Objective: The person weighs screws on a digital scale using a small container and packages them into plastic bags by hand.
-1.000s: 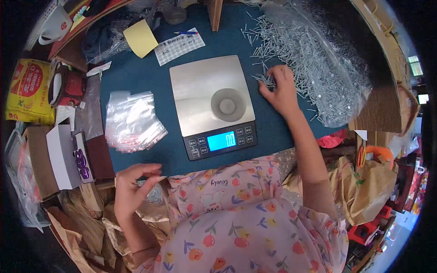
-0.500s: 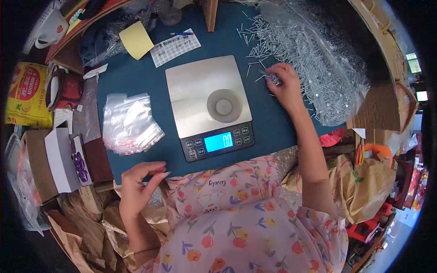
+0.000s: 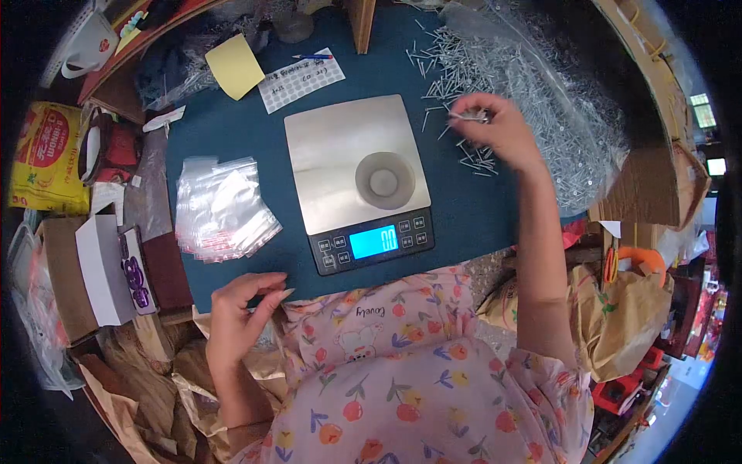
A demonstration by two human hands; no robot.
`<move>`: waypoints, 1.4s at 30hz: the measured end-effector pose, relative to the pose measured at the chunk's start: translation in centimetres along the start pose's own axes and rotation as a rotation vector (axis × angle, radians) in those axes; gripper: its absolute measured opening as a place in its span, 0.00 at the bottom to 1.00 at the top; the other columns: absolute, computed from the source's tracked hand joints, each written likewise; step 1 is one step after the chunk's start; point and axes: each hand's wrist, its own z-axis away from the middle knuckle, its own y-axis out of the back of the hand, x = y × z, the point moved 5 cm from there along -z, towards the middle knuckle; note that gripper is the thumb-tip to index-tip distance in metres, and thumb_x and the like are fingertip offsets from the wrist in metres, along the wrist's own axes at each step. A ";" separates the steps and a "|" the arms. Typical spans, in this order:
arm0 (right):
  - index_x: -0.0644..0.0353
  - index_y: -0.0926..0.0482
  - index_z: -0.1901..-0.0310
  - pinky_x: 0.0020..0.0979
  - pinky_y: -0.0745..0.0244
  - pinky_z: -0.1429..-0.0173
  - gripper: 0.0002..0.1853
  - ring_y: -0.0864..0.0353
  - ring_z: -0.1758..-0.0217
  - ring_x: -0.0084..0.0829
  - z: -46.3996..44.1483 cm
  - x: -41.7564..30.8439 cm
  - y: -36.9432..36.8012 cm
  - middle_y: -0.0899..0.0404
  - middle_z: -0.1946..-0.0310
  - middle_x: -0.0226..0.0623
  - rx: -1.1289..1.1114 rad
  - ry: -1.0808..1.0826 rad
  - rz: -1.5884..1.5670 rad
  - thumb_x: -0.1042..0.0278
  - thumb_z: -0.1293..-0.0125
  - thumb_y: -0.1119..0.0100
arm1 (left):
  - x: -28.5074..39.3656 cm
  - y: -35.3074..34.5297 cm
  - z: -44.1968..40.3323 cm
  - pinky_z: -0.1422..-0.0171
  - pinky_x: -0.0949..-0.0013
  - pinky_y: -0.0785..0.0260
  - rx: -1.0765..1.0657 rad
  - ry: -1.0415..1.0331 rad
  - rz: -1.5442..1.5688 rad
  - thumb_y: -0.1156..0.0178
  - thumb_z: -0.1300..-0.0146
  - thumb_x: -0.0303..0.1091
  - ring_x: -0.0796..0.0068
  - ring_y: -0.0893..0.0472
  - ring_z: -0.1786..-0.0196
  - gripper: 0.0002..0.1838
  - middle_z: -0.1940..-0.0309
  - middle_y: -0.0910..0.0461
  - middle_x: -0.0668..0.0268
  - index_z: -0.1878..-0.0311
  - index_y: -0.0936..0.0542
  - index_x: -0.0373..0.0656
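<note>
A large heap of metal screws (image 3: 541, 108), partly under clear plastic, covers the table's right side. My right hand (image 3: 498, 131) is closed on some of these screws at the heap's left edge, and a few loose ones (image 3: 478, 158) lie just below it. At the centre stands a digital scale (image 3: 340, 155) reading 0.0, with a small round grey cup (image 3: 384, 182) on its plate. Near the table's front left edge, my left hand (image 3: 246, 309) is empty, thumb and fingers apart. Above it lies a stack of clear zip bags (image 3: 224, 209).
Behind the scale are a yellow paper (image 3: 234, 67), a sheet of round stickers (image 3: 301, 81) and a pen (image 3: 313, 56). A wooden post (image 3: 361, 23) stands at the back. Boxes and a yellow packet (image 3: 50, 158) line the left; cardboard (image 3: 649, 182) borders the right.
My right hand has shifted slightly up and right with screws in its fingers, and a small group of screws now shows below it. My left hand has moved slightly right and stays open.
</note>
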 end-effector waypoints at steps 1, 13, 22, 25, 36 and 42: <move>0.59 0.17 0.63 0.23 0.29 0.66 0.10 0.24 0.70 0.19 0.0 -1.1 -1.1 0.19 0.69 0.27 -0.058 0.110 0.017 0.71 0.48 0.32 | 0.0 0.0 0.0 0.56 0.70 0.24 0.001 0.009 0.004 0.35 0.43 0.24 0.67 0.15 0.61 0.10 0.62 0.16 0.54 0.57 0.17 0.33; 0.59 0.17 0.61 0.35 0.23 0.53 0.12 0.18 0.57 0.40 3.7 -7.9 -7.0 0.20 0.59 0.41 -0.124 0.429 0.230 0.71 0.49 0.32 | 0.5 -1.0 -0.4 0.56 0.72 0.25 -0.015 -0.017 -0.037 0.34 0.44 0.24 0.71 0.16 0.62 0.09 0.62 0.15 0.56 0.59 0.16 0.35; 0.60 0.19 0.57 0.36 0.24 0.52 0.17 0.21 0.53 0.42 6.9 0.3 1.4 0.22 0.57 0.43 0.179 0.023 0.724 0.67 0.49 0.29 | -1.1 -0.2 -1.6 0.41 0.65 0.29 0.290 -0.132 -0.253 0.36 0.44 0.21 0.59 0.19 0.45 0.10 0.55 0.18 0.52 0.58 0.17 0.35; 0.61 0.20 0.56 0.37 0.25 0.52 0.18 0.21 0.52 0.43 7.4 2.8 0.8 0.23 0.58 0.44 0.232 0.048 0.710 0.67 0.48 0.29 | -1.6 -0.9 -2.3 0.33 0.62 0.36 0.296 -0.130 -0.369 0.40 0.41 0.20 0.55 0.27 0.35 0.12 0.46 0.21 0.50 0.54 0.18 0.36; 0.56 0.15 0.58 0.38 0.24 0.59 0.10 0.17 0.65 0.43 4.6 3.2 1.4 0.17 0.63 0.44 0.348 0.115 0.633 0.64 0.39 0.36 | -4.4 -0.4 -2.5 0.43 0.63 0.27 0.445 -0.119 -0.401 0.44 0.39 0.17 0.56 0.20 0.43 0.13 0.48 0.21 0.50 0.52 0.20 0.35; 0.54 0.15 0.56 0.37 0.23 0.56 0.11 0.16 0.60 0.43 4.7 3.3 2.1 0.16 0.60 0.42 0.385 0.066 0.633 0.61 0.36 0.40 | -3.5 -0.7 -2.9 0.49 0.65 0.26 0.543 -0.142 -0.392 0.43 0.39 0.17 0.59 0.17 0.54 0.12 0.55 0.18 0.53 0.53 0.19 0.37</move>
